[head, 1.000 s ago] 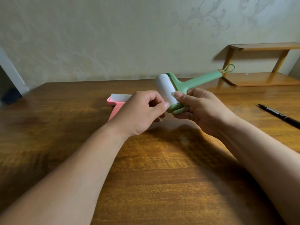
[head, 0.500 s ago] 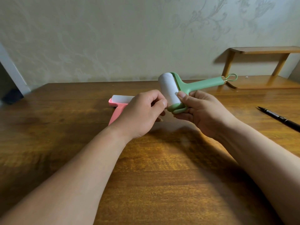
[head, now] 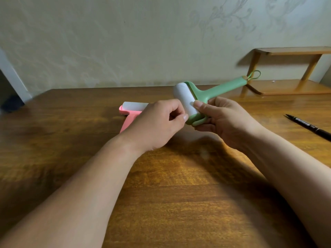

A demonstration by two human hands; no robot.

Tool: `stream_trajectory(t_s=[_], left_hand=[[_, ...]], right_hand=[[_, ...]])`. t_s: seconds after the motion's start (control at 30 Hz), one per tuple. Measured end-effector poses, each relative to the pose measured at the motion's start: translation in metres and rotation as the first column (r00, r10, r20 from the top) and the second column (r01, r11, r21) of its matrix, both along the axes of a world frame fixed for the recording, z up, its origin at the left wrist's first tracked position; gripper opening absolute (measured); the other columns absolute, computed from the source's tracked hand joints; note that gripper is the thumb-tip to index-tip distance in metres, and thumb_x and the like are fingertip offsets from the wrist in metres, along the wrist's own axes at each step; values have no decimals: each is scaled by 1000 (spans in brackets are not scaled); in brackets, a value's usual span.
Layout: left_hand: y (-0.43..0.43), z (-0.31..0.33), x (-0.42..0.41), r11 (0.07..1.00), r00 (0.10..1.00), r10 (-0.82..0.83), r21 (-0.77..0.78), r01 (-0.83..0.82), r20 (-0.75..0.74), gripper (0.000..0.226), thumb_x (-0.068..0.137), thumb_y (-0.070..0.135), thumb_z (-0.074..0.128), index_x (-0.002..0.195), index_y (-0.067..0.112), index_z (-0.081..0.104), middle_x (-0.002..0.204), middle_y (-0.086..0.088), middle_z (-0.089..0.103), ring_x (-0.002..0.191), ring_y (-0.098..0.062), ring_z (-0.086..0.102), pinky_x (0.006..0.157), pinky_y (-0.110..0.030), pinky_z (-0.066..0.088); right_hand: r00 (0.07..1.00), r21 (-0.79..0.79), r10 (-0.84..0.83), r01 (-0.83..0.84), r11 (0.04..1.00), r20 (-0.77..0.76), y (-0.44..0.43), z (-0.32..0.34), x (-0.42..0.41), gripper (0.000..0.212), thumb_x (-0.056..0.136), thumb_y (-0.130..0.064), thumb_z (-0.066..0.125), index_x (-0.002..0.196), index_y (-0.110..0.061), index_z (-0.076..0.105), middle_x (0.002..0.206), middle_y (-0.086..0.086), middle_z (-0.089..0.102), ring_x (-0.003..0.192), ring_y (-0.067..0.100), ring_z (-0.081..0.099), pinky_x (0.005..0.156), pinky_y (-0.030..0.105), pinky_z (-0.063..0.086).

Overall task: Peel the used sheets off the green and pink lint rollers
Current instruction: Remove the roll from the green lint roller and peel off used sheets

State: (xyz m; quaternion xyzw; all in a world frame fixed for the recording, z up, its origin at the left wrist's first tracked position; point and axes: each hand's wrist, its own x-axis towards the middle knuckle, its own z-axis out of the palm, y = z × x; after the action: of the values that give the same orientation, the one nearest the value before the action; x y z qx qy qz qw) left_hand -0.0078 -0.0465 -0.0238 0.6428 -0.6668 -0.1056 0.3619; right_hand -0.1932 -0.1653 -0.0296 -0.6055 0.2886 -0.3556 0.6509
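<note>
My right hand (head: 223, 120) grips the green lint roller (head: 206, 94) by its head and holds it above the table, thumb pressed on the white sheet roll (head: 184, 98), handle pointing to the back right. My left hand (head: 157, 124) is curled, thumb and fingertips working at the near end of the white roll. I cannot see a lifted sheet edge. The pink lint roller (head: 130, 109) lies on the table behind my left hand, which hides most of its handle.
A black pen (head: 308, 127) lies on the wooden table (head: 170, 194) at the right. A small wooden shelf (head: 286, 86) stands at the back right against the wall. A dark object sits at the far left edge.
The green roller has stayed in my right hand and tipped slightly, its handle end a little higher. My left hand's fingers keep picking at the roll's near end.
</note>
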Motion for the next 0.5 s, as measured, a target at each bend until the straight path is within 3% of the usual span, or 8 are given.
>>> stream_trajectory(t_s=[0.13,0.23,0.37,0.5], left_hand=[[1,0,-3,1000,1000,15,11,-15,23,21,112,33,64,91,34,68,82,12,69,84,1,64,62,-12,43],[1,-1,-5,1000,1000,22,5,-22,11,22,112,27,63,91,31,69,82,12,68,84,1,62,63,-15,44],[1,2,-5,999,1000,23,-47,-23,-9,22,111,23,63,91,31,68,83,12,67,86,2,62,64,-8,44],[1,5,-5,995,997,15,-97,-22,-76,21,112,31,62,93,35,67,94,18,69,91,-5,66,70,-17,49]], right_hand=[[999,-14,-23,23,1000,-33,3,2,1,20,101,-23,77,101,-8,64,79,9,81,72,20,82,62,26,63],[999,-9,-23,23,1000,-34,7,4,2,20,101,-24,77,103,-7,64,78,7,81,74,19,82,63,26,64],[1000,37,3,-4,999,19,9,7,1,22,102,-24,75,104,-5,64,76,5,80,73,19,81,66,27,64],[987,104,63,-80,991,151,10,14,-2,28,95,-27,75,106,-4,62,83,10,78,77,22,79,71,31,67]])
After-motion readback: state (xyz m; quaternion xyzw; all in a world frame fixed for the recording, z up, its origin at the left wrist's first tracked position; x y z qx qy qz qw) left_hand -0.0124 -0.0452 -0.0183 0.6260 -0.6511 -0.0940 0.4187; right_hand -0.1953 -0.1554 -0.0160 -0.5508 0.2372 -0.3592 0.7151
